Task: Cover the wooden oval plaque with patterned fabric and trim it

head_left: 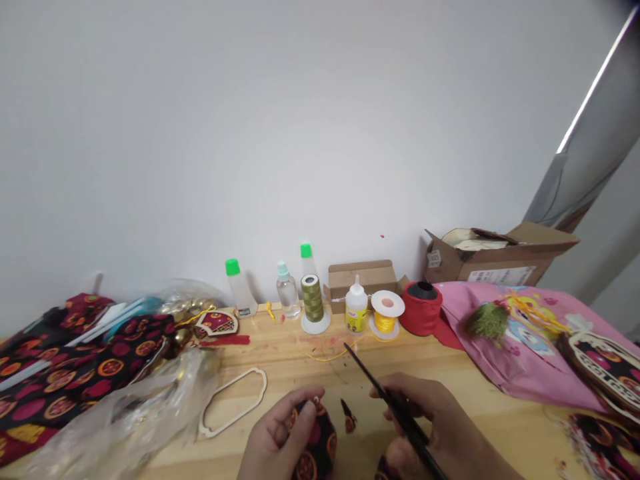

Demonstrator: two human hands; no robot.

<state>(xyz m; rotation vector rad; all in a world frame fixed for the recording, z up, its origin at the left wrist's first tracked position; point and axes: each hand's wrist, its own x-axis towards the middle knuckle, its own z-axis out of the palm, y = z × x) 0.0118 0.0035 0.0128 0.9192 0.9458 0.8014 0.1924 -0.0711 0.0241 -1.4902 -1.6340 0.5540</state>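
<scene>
Near the bottom centre, my left hand (285,433) pinches a dark patterned fabric piece (323,443) between thumb and fingers. To its right, my right hand (435,427) grips a long thin black tool (385,393), its pointed end aimed up and left; whether it is tweezers or scissors I cannot tell. A small dark scrap (349,417) lies on the wood between the hands. Another bit of patterned fabric (385,469) shows at the bottom edge beneath my right hand. Left of my left hand rests a pale wooden frame (235,402).
Along the wall stand bottles, an olive thread spool (313,300), a glue bottle (356,308), a yellow cord spool (386,313) and a red roll (421,310). Patterned cloth (75,373) and a plastic bag (145,413) lie left; pink cloth (525,360) and an open carton (500,257) lie right.
</scene>
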